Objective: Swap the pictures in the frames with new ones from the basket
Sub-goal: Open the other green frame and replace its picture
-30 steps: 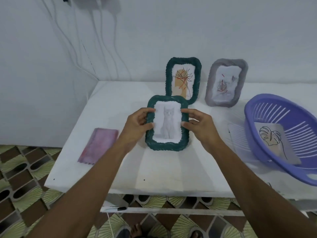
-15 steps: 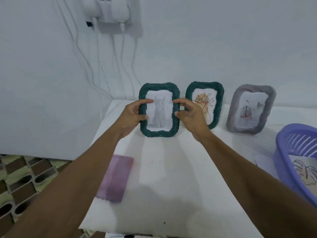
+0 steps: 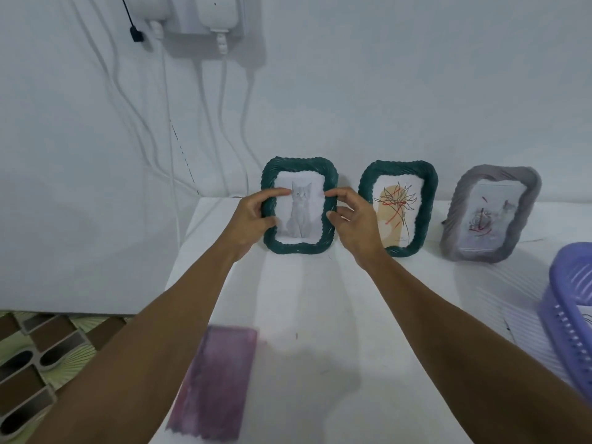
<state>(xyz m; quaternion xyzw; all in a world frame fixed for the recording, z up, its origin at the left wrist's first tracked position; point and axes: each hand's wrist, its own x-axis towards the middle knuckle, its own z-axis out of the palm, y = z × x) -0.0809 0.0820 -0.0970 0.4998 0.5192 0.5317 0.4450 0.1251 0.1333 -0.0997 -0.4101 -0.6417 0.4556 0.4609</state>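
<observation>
Currently the dark green picture frame with a braided rim [image 3: 299,249] stands upright at the back of the white counter [image 3: 320,315], its lower edge on the surface and close to the white wall. It holds a print of a grey kitten [image 3: 299,209]. The left grip [image 3: 253,219] pinches the frame's left rim, with the forefinger over the front edge and the thumb lower down on the same side. The right grip [image 3: 355,225] pinches the right rim in the same way, forefinger above and thumb below.

Just to the right stands a second dark green braided frame [image 3: 397,165] showing red and black lines over an ochre shape, its left edge partly hidden behind the right grip. Further right a grey ruffled frame [image 3: 493,255] leans back with a pale sketch inside. The purple slotted plastic basket [image 3: 563,302] sits at the counter's right edge, mostly cut off from view. A pinkish-purple cloth [image 3: 217,386] lies flat near the front left corner. White chargers [image 3: 214,14] hang plugged into the wall above, their cables trailing down.
</observation>
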